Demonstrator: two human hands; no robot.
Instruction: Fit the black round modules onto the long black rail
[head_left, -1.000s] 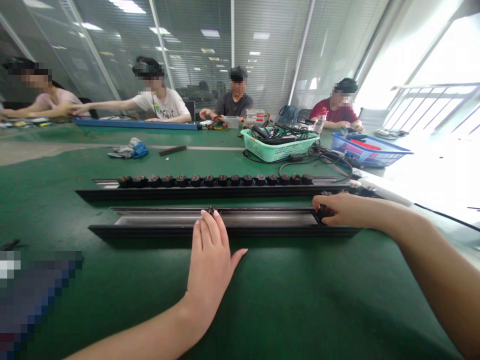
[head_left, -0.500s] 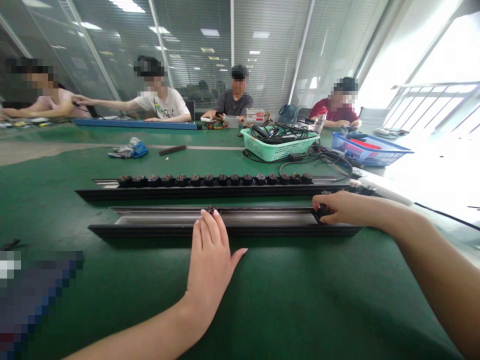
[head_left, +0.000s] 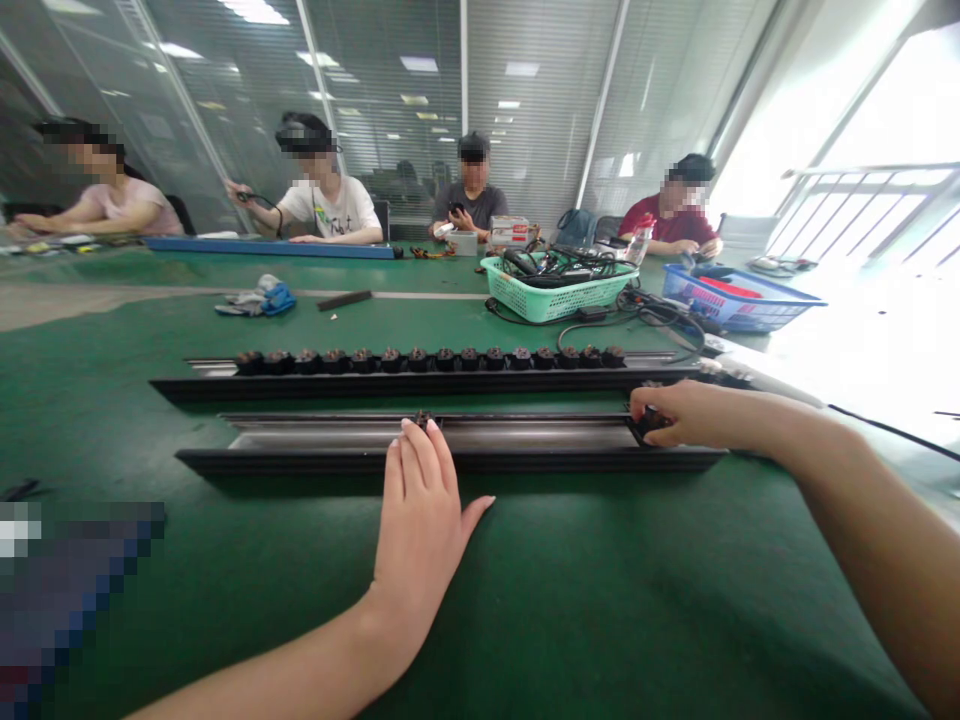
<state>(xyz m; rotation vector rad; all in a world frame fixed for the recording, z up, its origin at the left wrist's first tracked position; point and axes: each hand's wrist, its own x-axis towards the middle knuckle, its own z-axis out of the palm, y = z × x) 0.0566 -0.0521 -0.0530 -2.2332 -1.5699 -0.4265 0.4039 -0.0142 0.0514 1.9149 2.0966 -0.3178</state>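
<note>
Two black metal channels lie across the green table. In the nearer channel (head_left: 540,462), my left hand (head_left: 416,500) rests with fingers stretched out over the front wall, their tips at a small black socket module (head_left: 422,417) that they partly hide. Toward the right end of the same channel, my right hand (head_left: 679,412) pinches another black socket module (head_left: 649,428) between thumb and fingers. Behind it, the farther channel (head_left: 390,386) carries a row of several similar black socket modules (head_left: 444,360).
A green basket (head_left: 559,297) of black cables and a blue basket (head_left: 750,318) stand at the back right. Blue-grey gloves (head_left: 262,297) and a dark strip (head_left: 344,300) lie at back left. Several people sit along the far side, near a long blue bar (head_left: 270,247).
My right hand has shifted slightly right with the socket module; my left hand stays put. Across the table, a person in white has drawn back an outstretched arm, now holding a cable.
</note>
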